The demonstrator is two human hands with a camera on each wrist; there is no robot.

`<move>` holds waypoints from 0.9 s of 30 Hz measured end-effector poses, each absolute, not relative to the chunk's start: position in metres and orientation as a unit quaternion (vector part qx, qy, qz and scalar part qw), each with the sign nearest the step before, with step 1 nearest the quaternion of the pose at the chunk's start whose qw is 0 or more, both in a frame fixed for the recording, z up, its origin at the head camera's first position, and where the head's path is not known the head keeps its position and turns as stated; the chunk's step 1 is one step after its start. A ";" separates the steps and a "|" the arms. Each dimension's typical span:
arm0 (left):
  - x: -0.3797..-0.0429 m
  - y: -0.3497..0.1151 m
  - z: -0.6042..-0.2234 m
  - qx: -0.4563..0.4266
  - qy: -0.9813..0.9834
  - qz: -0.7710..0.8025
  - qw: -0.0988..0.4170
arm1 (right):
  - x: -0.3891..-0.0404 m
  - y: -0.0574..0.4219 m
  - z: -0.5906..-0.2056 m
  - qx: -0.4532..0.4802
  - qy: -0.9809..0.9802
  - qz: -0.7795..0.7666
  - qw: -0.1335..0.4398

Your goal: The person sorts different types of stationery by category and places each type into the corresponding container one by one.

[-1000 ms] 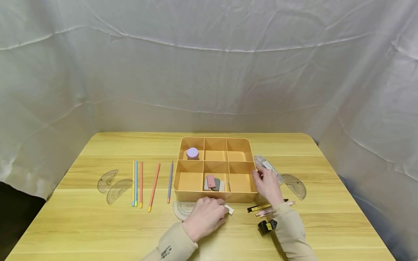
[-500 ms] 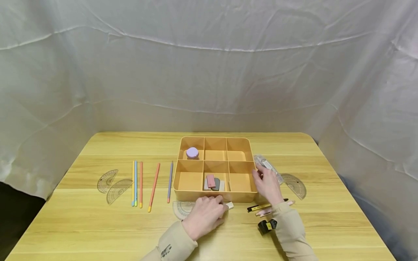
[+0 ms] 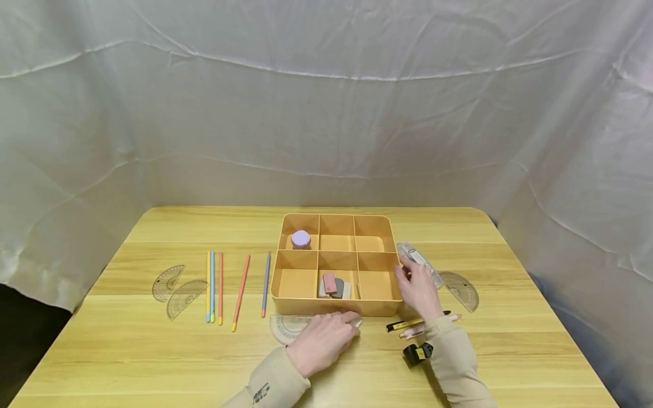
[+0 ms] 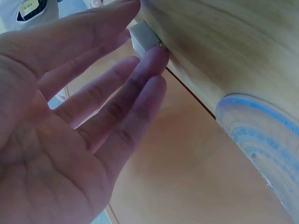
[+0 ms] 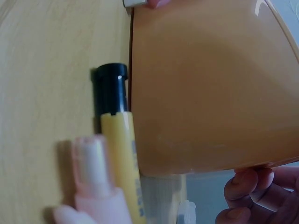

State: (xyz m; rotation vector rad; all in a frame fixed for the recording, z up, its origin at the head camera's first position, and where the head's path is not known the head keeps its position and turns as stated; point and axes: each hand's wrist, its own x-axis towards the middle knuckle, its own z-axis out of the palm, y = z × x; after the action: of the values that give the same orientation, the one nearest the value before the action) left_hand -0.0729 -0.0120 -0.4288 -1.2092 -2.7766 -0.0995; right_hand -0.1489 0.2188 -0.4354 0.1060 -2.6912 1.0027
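My left hand (image 3: pixel 323 340) lies low in front of an orange compartment box (image 3: pixel 311 306). In the left wrist view, its loosely bent fingers (image 4: pixel 152 60) reach a small white eraser (image 4: pixel 144 36) at the foot of the box's front wall. From the head camera those fingers mostly cover the eraser. A clear protractor (image 3: pixel 287 326) lies beside this hand. My right hand (image 3: pixel 420 289) holds the box at its right side, fingertips (image 5: pixel 243 179) bent against the wall. Several erasers, one of them pink (image 3: pixel 329 283), lie in the front middle compartment.
A purple round-topped item (image 3: pixel 301 238) stands in the back left compartment. Several pencils (image 3: pixel 242 289) and two protractors (image 3: pixel 186 297) lie on the left. Near the right arm are yellow and pink pens (image 3: pixel 405 324), a black item (image 3: pixel 413 356), a clear case (image 3: pixel 420 262) and another protractor (image 3: pixel 461 290).
My left fingers have shifted slightly forward and right over the white eraser, which has slid closer to the box front and is now more hidden. The right hand stays still.
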 end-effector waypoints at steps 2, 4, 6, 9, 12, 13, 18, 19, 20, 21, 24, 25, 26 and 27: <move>-0.073 -0.013 -0.429 -0.404 -0.913 -0.038 0.053 | -0.149 0.219 -0.436 0.036 -0.928 0.346 0.134; -0.072 -0.014 -0.428 -0.407 -0.911 -0.046 0.049 | -0.149 0.219 -0.437 0.036 -0.928 0.347 0.134; -0.072 -0.015 -0.428 -0.405 -0.912 -0.053 0.044 | -0.148 0.219 -0.437 0.035 -0.928 0.347 0.135; -0.072 -0.015 -0.428 -0.399 -0.915 -0.047 0.043 | -0.148 0.219 -0.438 0.034 -0.928 0.347 0.135; -0.072 -0.015 -0.427 -0.397 -0.916 -0.025 0.050 | -0.148 0.219 -0.437 0.035 -0.928 0.346 0.137; -0.073 -0.014 -0.427 -0.398 -0.916 -0.018 0.052 | -0.148 0.219 -0.437 0.034 -0.928 0.346 0.136; -0.073 -0.014 -0.427 -0.400 -0.915 -0.019 0.053 | -0.148 0.219 -0.437 0.031 -0.928 0.347 0.134; -0.073 -0.014 -0.427 -0.400 -0.915 -0.023 0.054 | -0.148 0.219 -0.437 0.031 -0.928 0.347 0.134; -0.073 -0.015 -0.427 -0.401 -0.914 -0.028 0.055 | -0.148 0.219 -0.437 0.032 -0.928 0.346 0.134; -0.074 -0.015 -0.427 -0.401 -0.914 -0.033 0.057 | -0.149 0.219 -0.437 0.033 -0.928 0.345 0.136; -0.075 -0.017 -0.427 -0.405 -0.911 -0.041 0.063 | -0.149 0.219 -0.436 0.034 -0.929 0.343 0.137; -0.075 -0.017 -0.427 -0.408 -0.910 -0.042 0.065 | -0.149 0.219 -0.436 0.034 -0.929 0.342 0.137; -0.075 -0.017 -0.427 -0.410 -0.909 -0.044 0.066 | -0.149 0.219 -0.436 0.034 -0.929 0.342 0.136; -0.075 -0.017 -0.427 -0.411 -0.908 -0.045 0.065 | -0.149 0.219 -0.436 0.033 -0.930 0.341 0.135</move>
State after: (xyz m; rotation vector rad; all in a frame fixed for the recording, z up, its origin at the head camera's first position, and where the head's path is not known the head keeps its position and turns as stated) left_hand -0.0746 -0.0170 -0.4271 -1.2397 -2.7420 -0.1343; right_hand -0.1487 0.2189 -0.4360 0.0954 -2.6941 0.9895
